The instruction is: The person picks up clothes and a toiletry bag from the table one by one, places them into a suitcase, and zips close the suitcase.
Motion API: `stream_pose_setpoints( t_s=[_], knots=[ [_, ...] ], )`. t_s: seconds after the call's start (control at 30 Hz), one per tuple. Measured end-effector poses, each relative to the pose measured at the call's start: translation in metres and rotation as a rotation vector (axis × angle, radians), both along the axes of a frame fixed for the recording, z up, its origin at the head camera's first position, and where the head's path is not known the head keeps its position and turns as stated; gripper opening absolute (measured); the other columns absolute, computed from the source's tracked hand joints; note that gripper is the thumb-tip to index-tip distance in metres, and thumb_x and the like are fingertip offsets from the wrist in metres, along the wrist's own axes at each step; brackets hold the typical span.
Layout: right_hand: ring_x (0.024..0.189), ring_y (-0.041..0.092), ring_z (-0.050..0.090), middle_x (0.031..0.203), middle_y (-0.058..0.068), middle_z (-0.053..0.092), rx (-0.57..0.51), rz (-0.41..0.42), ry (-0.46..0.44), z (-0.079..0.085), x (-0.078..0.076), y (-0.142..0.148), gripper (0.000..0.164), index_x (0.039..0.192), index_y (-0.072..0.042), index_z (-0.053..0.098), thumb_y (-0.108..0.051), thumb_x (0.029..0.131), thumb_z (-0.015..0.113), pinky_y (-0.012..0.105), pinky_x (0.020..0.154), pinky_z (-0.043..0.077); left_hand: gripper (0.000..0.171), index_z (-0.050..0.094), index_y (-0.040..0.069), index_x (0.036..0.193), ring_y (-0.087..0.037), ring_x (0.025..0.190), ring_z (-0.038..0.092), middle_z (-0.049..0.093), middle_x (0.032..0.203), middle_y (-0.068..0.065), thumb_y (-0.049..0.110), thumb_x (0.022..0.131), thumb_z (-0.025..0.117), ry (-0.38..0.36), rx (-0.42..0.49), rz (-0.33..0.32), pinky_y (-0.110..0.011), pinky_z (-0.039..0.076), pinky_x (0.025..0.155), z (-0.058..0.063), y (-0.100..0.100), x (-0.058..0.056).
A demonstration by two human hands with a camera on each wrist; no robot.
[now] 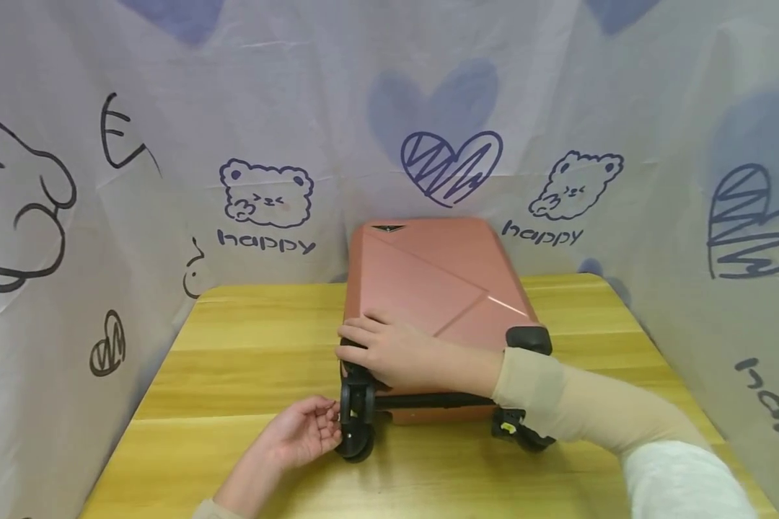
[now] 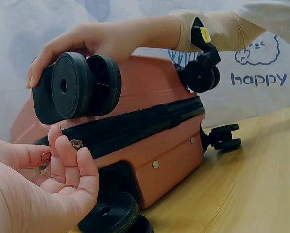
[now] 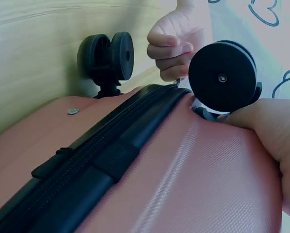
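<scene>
A pink hard-shell suitcase (image 1: 422,288) lies flat on the table, its wheeled end toward me. With curled fingers and thumb, my left hand (image 2: 62,179) pinches the zipper pull (image 2: 46,156) beside the metal slider (image 2: 76,143), at the suitcase's near left corner. The black zipper band (image 3: 101,160) runs along the wheeled end between the two shells. From above, my right hand (image 1: 396,353) holds the upper left corner, fingers bent over its edge and thumb by the upper wheel (image 3: 222,77). The lower left wheel (image 2: 108,213) is just below my left hand.
The yellow wood-grain table (image 1: 253,360) carries the suitcase. Two more wheels (image 2: 200,75) stick out at the suitcase's near right side. Behind and at both sides hangs a white cloth (image 1: 337,108) printed with hearts and bears.
</scene>
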State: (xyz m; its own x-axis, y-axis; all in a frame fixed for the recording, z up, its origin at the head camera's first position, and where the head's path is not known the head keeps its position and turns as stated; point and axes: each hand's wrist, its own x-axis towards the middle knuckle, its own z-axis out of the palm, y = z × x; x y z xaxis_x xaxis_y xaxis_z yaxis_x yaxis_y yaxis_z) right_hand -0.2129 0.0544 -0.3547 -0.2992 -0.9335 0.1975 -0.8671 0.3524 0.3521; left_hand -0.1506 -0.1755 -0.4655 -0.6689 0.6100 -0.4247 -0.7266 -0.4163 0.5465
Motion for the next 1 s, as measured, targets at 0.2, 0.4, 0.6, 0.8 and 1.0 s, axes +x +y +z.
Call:
stream_pose_setpoints(
  t_s=[0.2, 0.4, 0.6, 0.8, 1.0],
  knots=[
    [0.131, 0.019, 0.05, 0.138, 0.003, 0.056, -0.011, 0.058, -0.028, -0.001, 0.002, 0.006, 0.08, 0.133, -0.022, 0.056, -0.057, 0.066, 0.082, 0.042, 0.111, 0.039, 0.04, 0.067, 0.01, 0.083, -0.006, 0.072, 0.06, 0.065, 0.074, 0.007, 0.013, 0.101, 0.032, -0.004, 0.047, 0.038, -0.019, 0.05, 0.077, -0.002, -0.011, -0.006],
    [0.131, 0.018, 0.05, 0.137, 0.001, 0.057, -0.021, 0.058, -0.019, -0.001, 0.002, 0.008, 0.07, 0.131, -0.023, 0.056, -0.053, 0.072, 0.08, 0.041, 0.112, 0.039, 0.043, 0.069, 0.008, 0.086, -0.009, 0.075, 0.061, 0.068, 0.078, 0.004, 0.016, 0.104, 0.03, 0.005, 0.132, 0.073, -0.021, 0.05, 0.08, -0.002, -0.011, -0.031],
    [0.131, 0.019, 0.051, 0.138, 0.002, 0.057, -0.02, 0.042, 0.003, -0.001, 0.002, 0.005, 0.063, 0.132, -0.023, 0.058, -0.05, 0.077, 0.076, 0.04, 0.111, 0.04, 0.049, 0.07, 0.006, 0.086, -0.01, 0.075, 0.061, 0.069, 0.078, 0.002, 0.018, 0.106, 0.027, -0.005, 0.152, 0.112, -0.022, 0.05, 0.079, -0.003, -0.011, -0.046],
    [0.134, 0.02, 0.048, 0.143, 0.004, 0.054, 0.013, -0.004, -0.002, 0.0, 0.001, 0.001, 0.073, 0.134, -0.022, 0.055, -0.055, 0.073, 0.078, 0.041, 0.113, 0.038, 0.043, 0.068, 0.007, 0.091, -0.01, 0.08, 0.06, 0.067, 0.082, 0.003, 0.021, 0.106, 0.03, 0.021, 0.123, 0.112, -0.022, 0.049, 0.083, -0.003, -0.012, -0.053],
    [0.14, 0.019, 0.043, 0.149, 0.004, 0.048, 0.031, -0.018, -0.015, 0.0, 0.001, 0.007, 0.063, 0.142, -0.023, 0.049, -0.045, 0.086, 0.069, 0.04, 0.112, 0.039, 0.044, 0.069, 0.012, 0.097, -0.008, 0.081, 0.06, 0.069, 0.088, 0.005, 0.024, 0.106, 0.027, 0.117, 0.045, 0.039, -0.026, 0.049, 0.085, -0.002, -0.017, -0.05]
  ],
)
